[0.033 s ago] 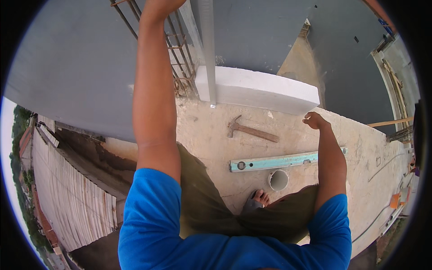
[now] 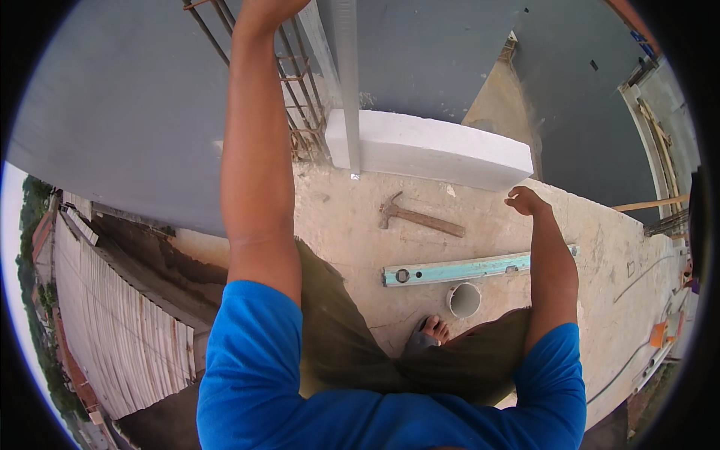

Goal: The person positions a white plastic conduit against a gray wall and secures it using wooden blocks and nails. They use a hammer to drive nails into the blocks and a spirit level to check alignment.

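Note:
My left arm reaches up to the top edge, where my left hand point(image 2: 271, 9) is cut off and its fingers are out of sight. Close to it stands a long silver metal bar point(image 2: 346, 82), its lower end against the front of a white block point(image 2: 442, 150). That block lies lengthwise on the concrete ledge. By the block's right end hangs my right hand point(image 2: 528, 200), fingers loosely bent and apart, with nothing seen in them. A claw hammer point(image 2: 424, 218) with a wooden handle lies in front of the block. Nearer me rests a light turquoise spirit level point(image 2: 457, 270), partly behind my right forearm.
A round white pipe or cup point(image 2: 464, 300) stands beside my foot point(image 2: 435, 328). Rusty rebar point(image 2: 300, 82) rises left of the metal bar. Grey walls point(image 2: 427, 52) flank the ledge. Down on the left is a corrugated roof point(image 2: 120, 322). An orange object point(image 2: 658, 334) sits far right.

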The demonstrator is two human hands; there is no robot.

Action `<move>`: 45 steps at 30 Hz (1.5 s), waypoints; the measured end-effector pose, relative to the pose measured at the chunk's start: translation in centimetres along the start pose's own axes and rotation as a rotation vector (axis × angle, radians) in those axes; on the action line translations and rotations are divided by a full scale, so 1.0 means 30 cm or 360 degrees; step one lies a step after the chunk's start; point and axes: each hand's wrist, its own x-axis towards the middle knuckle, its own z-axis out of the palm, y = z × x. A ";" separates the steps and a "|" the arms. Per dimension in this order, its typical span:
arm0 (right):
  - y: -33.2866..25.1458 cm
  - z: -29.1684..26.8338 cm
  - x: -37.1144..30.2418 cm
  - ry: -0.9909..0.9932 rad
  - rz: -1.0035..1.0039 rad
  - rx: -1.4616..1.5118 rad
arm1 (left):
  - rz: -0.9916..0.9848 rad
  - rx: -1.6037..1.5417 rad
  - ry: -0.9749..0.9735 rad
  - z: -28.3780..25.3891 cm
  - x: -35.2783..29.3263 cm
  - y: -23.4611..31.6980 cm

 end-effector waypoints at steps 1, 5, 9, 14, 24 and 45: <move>0.002 0.005 -0.004 0.0022 -0.0009 -0.0027 | -0.0088 0.0023 0.0023 0.001 -0.010 0.033; 0.002 0.006 0.027 -0.0016 0.0001 -0.0044 | -0.0249 0.0063 -0.0026 -0.009 -0.017 0.076; 0.011 0.009 0.054 0.0024 -0.0015 -0.0058 | -0.0325 0.0103 -0.0058 -0.014 -0.013 0.123; -0.018 -0.006 0.054 0.0040 -0.0016 -0.0068 | -0.0247 0.0126 -0.0055 -0.023 -0.013 0.113; -0.004 -0.016 0.022 0.0071 0.0001 -0.0081 | -0.0299 0.0066 -0.0044 -0.032 -0.011 0.140; -0.029 -0.038 0.012 0.0062 0.0003 -0.0090 | -0.0245 0.0045 0.0044 -0.006 -0.010 0.176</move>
